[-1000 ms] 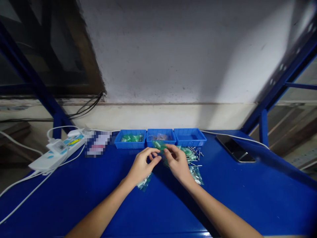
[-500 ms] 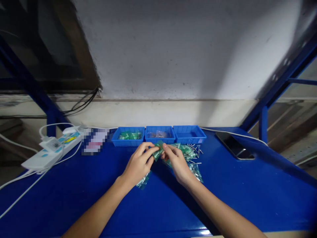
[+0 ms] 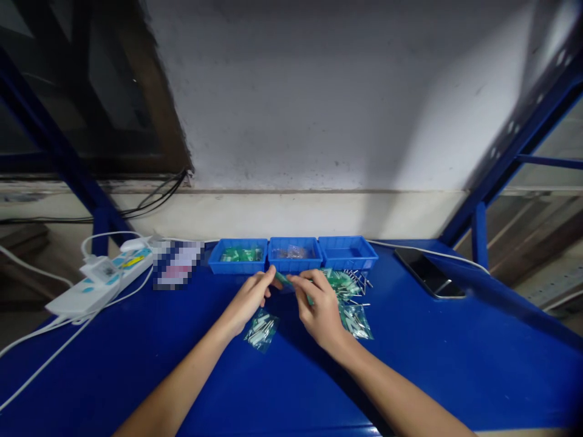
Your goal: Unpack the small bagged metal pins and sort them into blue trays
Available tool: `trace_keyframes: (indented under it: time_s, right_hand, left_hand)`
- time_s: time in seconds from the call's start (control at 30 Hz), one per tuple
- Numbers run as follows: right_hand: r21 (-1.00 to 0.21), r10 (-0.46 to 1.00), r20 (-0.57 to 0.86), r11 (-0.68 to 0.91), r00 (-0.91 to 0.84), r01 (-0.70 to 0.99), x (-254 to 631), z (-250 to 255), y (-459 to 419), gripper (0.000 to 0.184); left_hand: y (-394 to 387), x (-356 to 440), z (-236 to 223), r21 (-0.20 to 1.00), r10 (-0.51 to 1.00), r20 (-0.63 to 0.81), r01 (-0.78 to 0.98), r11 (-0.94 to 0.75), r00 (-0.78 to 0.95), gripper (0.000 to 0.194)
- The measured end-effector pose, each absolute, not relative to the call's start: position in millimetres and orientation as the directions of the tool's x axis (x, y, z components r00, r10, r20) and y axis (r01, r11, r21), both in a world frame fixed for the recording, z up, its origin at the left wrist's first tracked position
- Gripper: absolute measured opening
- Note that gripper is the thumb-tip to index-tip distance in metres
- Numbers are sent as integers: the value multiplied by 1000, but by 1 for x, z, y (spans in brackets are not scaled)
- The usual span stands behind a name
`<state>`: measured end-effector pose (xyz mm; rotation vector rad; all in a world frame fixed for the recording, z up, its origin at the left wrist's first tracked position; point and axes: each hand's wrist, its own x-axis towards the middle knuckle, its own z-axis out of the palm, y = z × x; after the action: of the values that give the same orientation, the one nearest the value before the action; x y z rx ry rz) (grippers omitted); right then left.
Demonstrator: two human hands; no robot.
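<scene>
The counter (image 3: 423, 370) has a smooth, glossy painted finish, with a bright glint at its near edge. Along its far edge, the three trays (image 3: 239, 267) look like smooth, semi-gloss plastic. The green packet (image 3: 283, 278) and the flat packet (image 3: 262, 331) are thin, shiny plastic film. The loose pins (image 3: 361, 280) look like polished metal. Toward the far right corner, the phone (image 3: 430, 274) is glassy; toward the far left, the power strip (image 3: 75, 301) is smooth plastic. The wall (image 3: 291, 97) is matt, slightly pitted.
</scene>
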<state>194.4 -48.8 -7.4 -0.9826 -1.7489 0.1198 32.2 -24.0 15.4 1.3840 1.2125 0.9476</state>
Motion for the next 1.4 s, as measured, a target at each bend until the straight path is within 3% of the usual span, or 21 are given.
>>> trace_keyframes:
  time_s: [0.1, 0.17, 0.27, 0.33, 0.4, 0.47, 0.53, 0.6, 0.73, 0.87, 1.0, 1.2, 1.33, 1.4]
  right_hand:
    - [-384, 609, 766, 690, -206, 613, 193, -14, -48, 33]
    - [-342, 601, 758, 698, -254, 629, 192, -15, -48, 37]
    - [-345, 616, 742, 688, -263, 638, 191, -10, -51, 36]
    - [-377, 656, 708, 664, -261, 646, 189, -6, -55, 36]
    - [-398, 704, 637, 650, -315, 648, 186, -3, -59, 38]
    - [-395, 735, 539, 652, -412, 647, 182, -3, -63, 39]
    - [-387, 756, 432, 648, -491, 656, 178, -6, -67, 47]
    - [-377, 772, 345, 634, -534, 675, 174, -10, -71, 53]
    - [-396, 796, 284, 604, -534, 691, 169, -17, -72, 46]
    - [-639, 873, 323, 486, -366, 595, 171, -21, -66, 52]
    - [-818, 934, 316, 357, -165, 451, 177, -18, -55, 45]
    - [-841, 912, 400, 404, -91, 360, 182, -12, -51, 20]
    - [-858, 905, 422, 415, -47, 304, 183, -11, -49, 14]
    - [-840, 885, 465, 445, -11, 310, 186, -9, -47, 14]
  left_hand:
    - [-24, 30, 19, 984, 945, -172, -7, 180, 278, 45]
    - [-24, 29, 21, 989, 950, -129, -30, 143, 283, 38]
    - [-15, 19, 26, 995, 975, 18, 96, -40, 221, 29]
    - [-1, 2, 32, 956, 985, 162, 239, -172, 62, 28]
    - [16, -21, 37, 841, 911, 386, 460, -285, -143, 31]
    - [32, -44, 38, 585, 768, 615, 756, -293, -179, 31]
    - [40, -60, 30, 322, 741, 671, 914, -248, -35, 32]
    - [41, -64, 16, 204, 795, 598, 940, -274, 103, 36]
    - [28, -43, -3, 246, 802, 579, 906, -344, 147, 42]
    - [16, -25, 4, 225, 761, 619, 885, -408, 193, 31]
    - [21, -38, 13, 158, 781, 621, 965, -207, 66, 44]
    - [33, -55, 1, 255, 920, 380, 946, -201, 92, 35]
    - [31, -52, 1, 296, 851, 526, 938, -178, -5, 33]
    - [24, -43, 6, 373, 832, 554, 898, -233, -14, 33]
